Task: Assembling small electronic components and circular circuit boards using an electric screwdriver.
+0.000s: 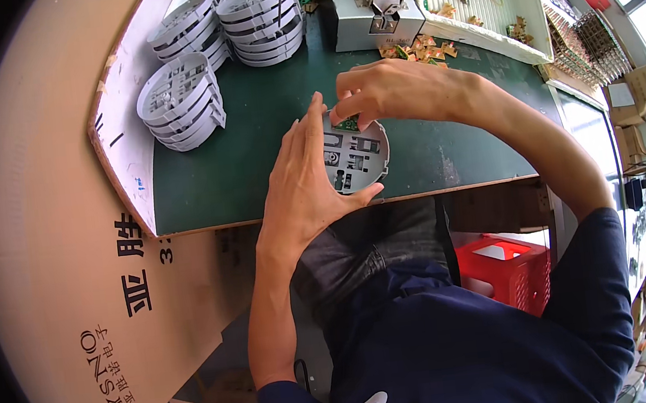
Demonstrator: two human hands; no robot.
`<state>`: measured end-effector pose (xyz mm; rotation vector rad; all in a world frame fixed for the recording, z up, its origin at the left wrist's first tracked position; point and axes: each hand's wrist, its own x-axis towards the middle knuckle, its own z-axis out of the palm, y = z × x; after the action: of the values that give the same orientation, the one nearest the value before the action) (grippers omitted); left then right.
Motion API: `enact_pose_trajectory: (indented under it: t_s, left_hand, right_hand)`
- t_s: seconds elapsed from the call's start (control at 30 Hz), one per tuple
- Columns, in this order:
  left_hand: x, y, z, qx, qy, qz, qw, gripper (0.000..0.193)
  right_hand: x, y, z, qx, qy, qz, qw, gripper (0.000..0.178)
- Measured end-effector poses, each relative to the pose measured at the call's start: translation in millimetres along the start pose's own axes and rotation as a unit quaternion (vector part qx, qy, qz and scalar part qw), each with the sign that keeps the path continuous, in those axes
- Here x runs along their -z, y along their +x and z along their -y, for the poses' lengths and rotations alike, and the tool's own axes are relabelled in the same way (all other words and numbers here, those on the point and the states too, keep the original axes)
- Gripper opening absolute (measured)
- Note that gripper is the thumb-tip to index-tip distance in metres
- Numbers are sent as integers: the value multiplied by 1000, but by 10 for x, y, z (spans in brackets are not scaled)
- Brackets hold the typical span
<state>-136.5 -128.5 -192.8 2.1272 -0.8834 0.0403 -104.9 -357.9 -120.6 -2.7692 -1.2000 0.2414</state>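
A round grey plastic housing (376, 163) with several cut-outs lies near the front edge of the green table. My left hand (297, 177) braces its left side, fingers stretched along the far-left rim and thumb at the near edge. Over the far part of the housing, my right hand (386, 91) has its fingertips bent down onto a small green circuit board (347, 124). The board sits at or just inside the far rim; the fingers cover part of it, so I cannot tell whether it is seated.
Stacks of similar grey housings (185, 106) stand at the far left by a white side board. A grey boxy machine (360, 28) is behind my hands, with small loose boards (421, 51) beside it. Further right lies a white ribbed tray (470, 25). Below the table is a red basket (515, 272).
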Motion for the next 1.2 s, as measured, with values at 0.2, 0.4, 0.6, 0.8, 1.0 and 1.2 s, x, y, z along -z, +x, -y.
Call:
enact_pose_trajectory:
  t_s: [0.2, 0.4, 0.6, 0.8, 1.0, 1.2]
  left_hand:
    - [-17, -8, 31, -8, -18, -19, 1000, 131]
    - [53, -22, -161, -40, -217, -180, 958, 66]
    - [-8, 23, -388, 15, -349, -153, 924, 30]
    - [-73, 17, -408, -39, -290, -198, 935, 24]
    - [28, 17, -361, -64, -281, -167, 943, 17]
    - [74, 2, -388, -120, -133, -184, 966, 16]
  right_hand:
    - [81, -162, 16, 104, -112, -158, 976, 41]
    - [-91, -453, 351, 73, 21, -353, 932, 49]
    - [-381, -473, 552, 48, 68, -433, 898, 55]
    - [-540, -455, 776, -117, 335, -461, 813, 50]
    - [-532, -531, 773, -106, 418, -427, 795, 43]
    - [-500, -556, 793, -149, 374, -398, 824, 37]
